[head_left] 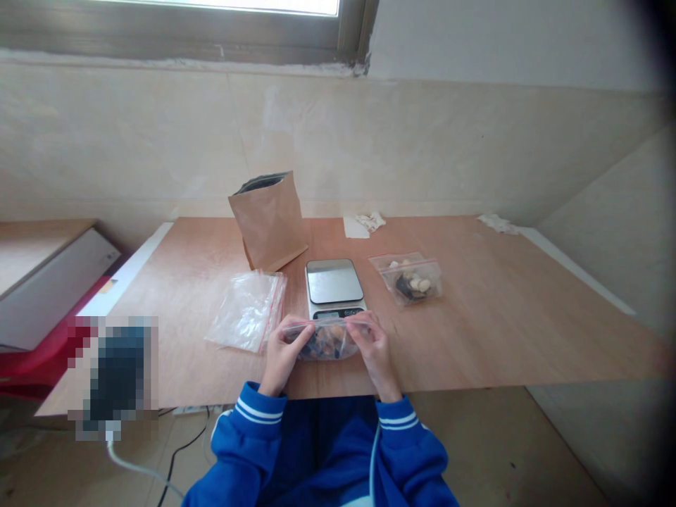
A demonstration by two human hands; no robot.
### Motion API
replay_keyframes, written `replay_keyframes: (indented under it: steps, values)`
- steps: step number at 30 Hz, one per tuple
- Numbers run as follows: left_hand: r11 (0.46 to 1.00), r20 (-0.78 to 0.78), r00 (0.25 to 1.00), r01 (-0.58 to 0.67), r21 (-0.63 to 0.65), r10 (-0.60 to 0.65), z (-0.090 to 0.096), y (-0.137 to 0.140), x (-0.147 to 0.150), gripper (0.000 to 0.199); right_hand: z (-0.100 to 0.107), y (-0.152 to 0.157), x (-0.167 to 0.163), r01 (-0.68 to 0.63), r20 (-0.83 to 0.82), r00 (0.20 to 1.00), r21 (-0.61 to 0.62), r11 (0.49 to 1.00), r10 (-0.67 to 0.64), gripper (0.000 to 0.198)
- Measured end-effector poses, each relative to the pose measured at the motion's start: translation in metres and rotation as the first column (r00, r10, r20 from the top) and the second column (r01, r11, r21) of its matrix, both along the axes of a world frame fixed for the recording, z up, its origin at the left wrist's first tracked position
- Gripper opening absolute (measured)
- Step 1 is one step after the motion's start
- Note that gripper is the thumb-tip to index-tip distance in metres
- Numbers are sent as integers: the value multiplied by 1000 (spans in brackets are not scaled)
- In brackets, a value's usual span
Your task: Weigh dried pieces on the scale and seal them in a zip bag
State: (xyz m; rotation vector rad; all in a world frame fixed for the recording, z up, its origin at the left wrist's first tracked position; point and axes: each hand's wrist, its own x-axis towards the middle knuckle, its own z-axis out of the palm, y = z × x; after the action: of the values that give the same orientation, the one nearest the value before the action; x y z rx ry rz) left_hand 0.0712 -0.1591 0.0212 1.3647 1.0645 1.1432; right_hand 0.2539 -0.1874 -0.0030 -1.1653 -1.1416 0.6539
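Between my hands is a clear zip bag (330,343) with brown and dark dried pieces inside. My left hand (286,350) pinches the left end of its pinkish top strip, thumb on the near side. At the other end of the strip, my right hand (372,345) grips it the same way. Just beyond the bag stands a kitchen scale (334,282) with a bare metal plate; the bag and fingers partly cover its front. A second filled zip bag (415,282), holding pale and dark pieces, lies to the right of the scale.
Flat clear zip bags (243,310) lie left of the scale. Behind them an open brown paper pouch (272,222) stands upright. Crumpled white tissue (371,222) rests near the wall. A blurred dark object with a white cable (132,461) is at the table's left front edge.
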Motion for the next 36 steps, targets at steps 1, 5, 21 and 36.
replay_keyframes:
  steps: [1,5,21,36]
  values:
    - [1000,-5,1000,-8,10,8,1,0,0,21,-1,0,0,1,-2,1000,0,1000,-1,11]
    - [999,-8,1000,-23,24,23,2,0,0,20,-2,0,1,1,-5,1000,-37,999,-2,15]
    - [1000,38,999,-4,-24,5,5,-1,-1,21,-2,0,-1,10,-73,997,-51,999,-14,16]
    - [986,63,988,145,-84,-140,4,-4,-1,22,6,-12,-8,-123,-157,983,-147,981,100,27]
